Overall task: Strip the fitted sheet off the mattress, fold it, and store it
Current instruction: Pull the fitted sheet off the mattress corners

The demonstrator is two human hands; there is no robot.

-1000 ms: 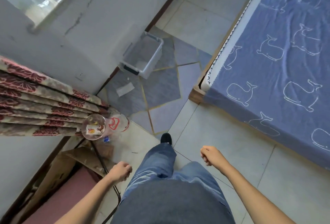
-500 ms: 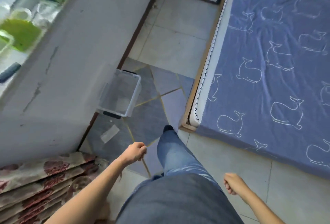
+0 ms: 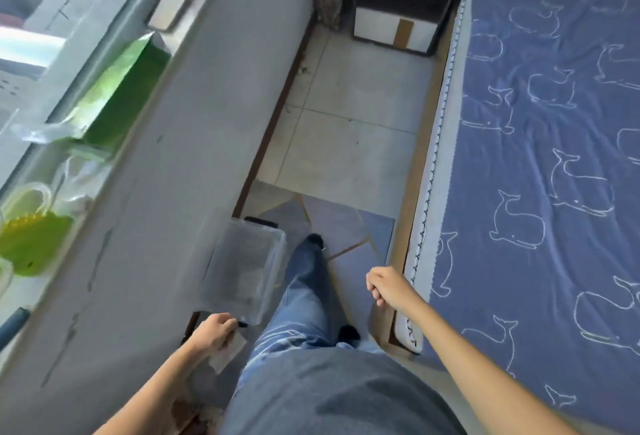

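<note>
**Ana:** Where is the sheet?

**Ben:** The blue sheet (image 3: 554, 192) with white whales lies flat on the mattress (image 3: 420, 226), on the person's right. None of it is pulled off yet. Its edge wraps down over the white side of the mattress

**Ana:** Will it be hard to lift?

**Ben:** It looks soft and light, with little wrinkles. It should flop and bend, not break. The edge likely hugs the corners, so it may tug back a bit

**Ana:** Where should the person grab it?

**Ben:** Probably at the near corner (image 3: 414, 341), close to the right hand (image 3: 388, 287). They could hook their fingers under the edge there and peel it up

**Ana:** What are the hands doing?

**Ben:** The right hand hangs beside the bed, fingers loosely curled, holding nothing. The left hand (image 3: 214, 330) is loosely curled too, and looks empty. It is near a clear box (image 3: 242, 272) on the floor

**Ana:** What else is there?

**Ben:** A blue rug (image 3: 349, 223) lies under the feet, a small cabinet (image 3: 394, 29) stands far along the bed, and a green bag (image 3: 121, 95) sits by the window
</note>
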